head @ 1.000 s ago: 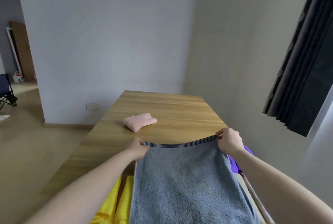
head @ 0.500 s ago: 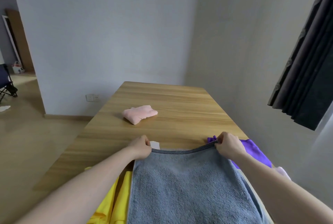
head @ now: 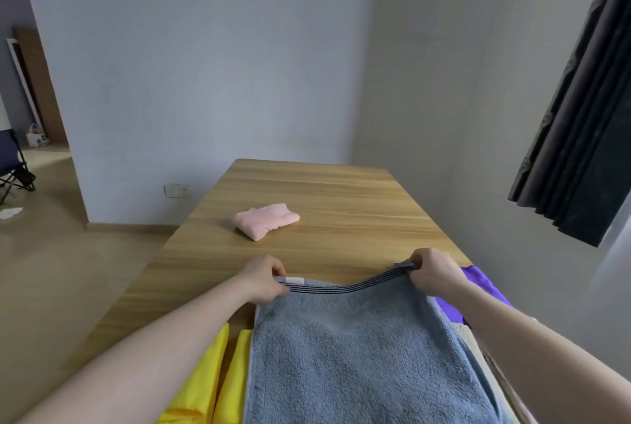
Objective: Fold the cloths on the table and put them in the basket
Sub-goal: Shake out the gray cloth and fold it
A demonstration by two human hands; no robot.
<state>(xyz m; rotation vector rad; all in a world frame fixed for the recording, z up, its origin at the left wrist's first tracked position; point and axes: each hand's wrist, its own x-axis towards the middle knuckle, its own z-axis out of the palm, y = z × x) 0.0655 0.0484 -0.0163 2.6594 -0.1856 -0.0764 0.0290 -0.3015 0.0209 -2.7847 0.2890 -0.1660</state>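
Observation:
A grey towel [head: 358, 355] with a dark striped far edge lies spread toward me over the near part of the wooden table [head: 341, 191]. My left hand [head: 264, 278] pinches its far left corner, beside a white label. My right hand [head: 432, 275] pinches the far right corner, slightly raised, so the striped edge sags between them. A folded pink cloth [head: 266, 220] rests farther out on the table. No basket is in view.
Yellow cloth [head: 211, 379] lies under the towel on the left, purple cloth [head: 478, 290] and a pale cloth [head: 473, 341] on the right. A wall runs close along the table's right side, with a dark curtain [head: 587, 116] above. Open floor lies to the left.
Both hands have drawn the towel's striped edge nearer to me and lower toward the table. The purple cloth on the right has come into view.

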